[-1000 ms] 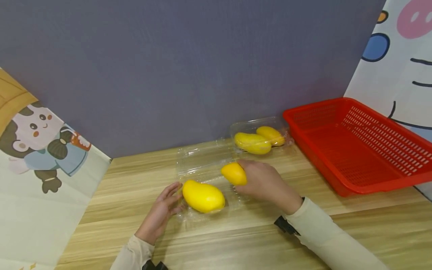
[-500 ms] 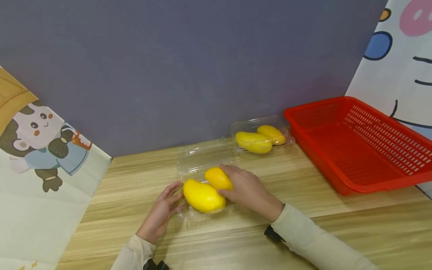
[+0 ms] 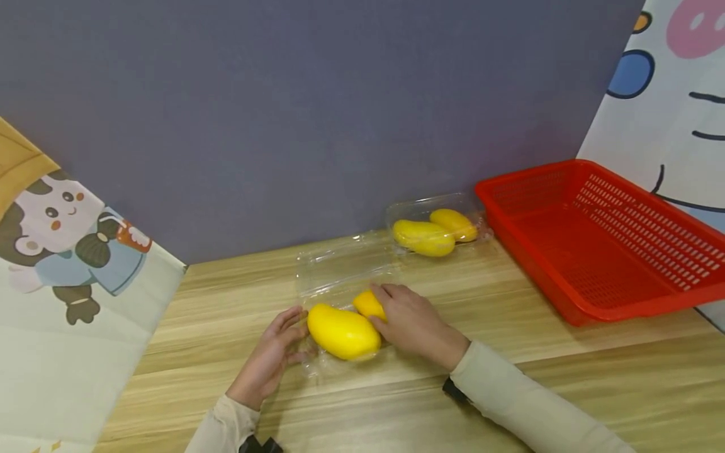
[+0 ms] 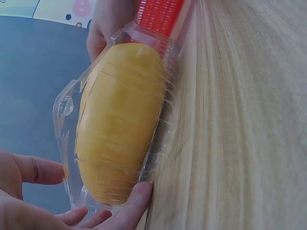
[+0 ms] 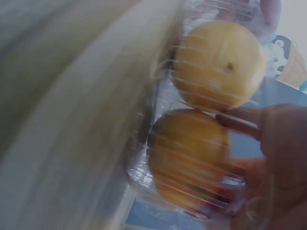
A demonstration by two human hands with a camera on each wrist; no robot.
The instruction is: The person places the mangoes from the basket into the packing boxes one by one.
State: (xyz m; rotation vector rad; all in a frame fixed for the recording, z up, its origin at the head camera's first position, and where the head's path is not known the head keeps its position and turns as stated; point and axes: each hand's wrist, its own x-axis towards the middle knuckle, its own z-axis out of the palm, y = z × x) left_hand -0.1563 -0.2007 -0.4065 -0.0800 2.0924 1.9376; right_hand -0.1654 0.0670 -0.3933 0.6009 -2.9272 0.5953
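Observation:
Two mangoes sit in a clear plastic box (image 3: 325,363) whose lid stands open toward the back wall. The nearer mango (image 3: 343,332) lies lengthwise along the box's front. Behind it is a second mango (image 3: 369,304), partly covered by my right hand (image 3: 413,324), which holds it from the right with thumb and fingers around it. In the right wrist view this mango (image 5: 189,153) shows through the box wall, low inside and right beside the other. My left hand (image 3: 270,355) rests at the box's left end, its extended fingers (image 4: 41,170) touching the plastic.
A second clear box with two mangoes (image 3: 423,238) stands at the back by the grey wall (image 3: 317,126). To its right is a large red basket (image 3: 600,251). Printed panels (image 3: 68,251) border the wooden table (image 3: 187,352) on both sides.
My right hand has brought its mango leftward and down into the box, behind the nearer mango. The left hand has stayed at the box's left end.

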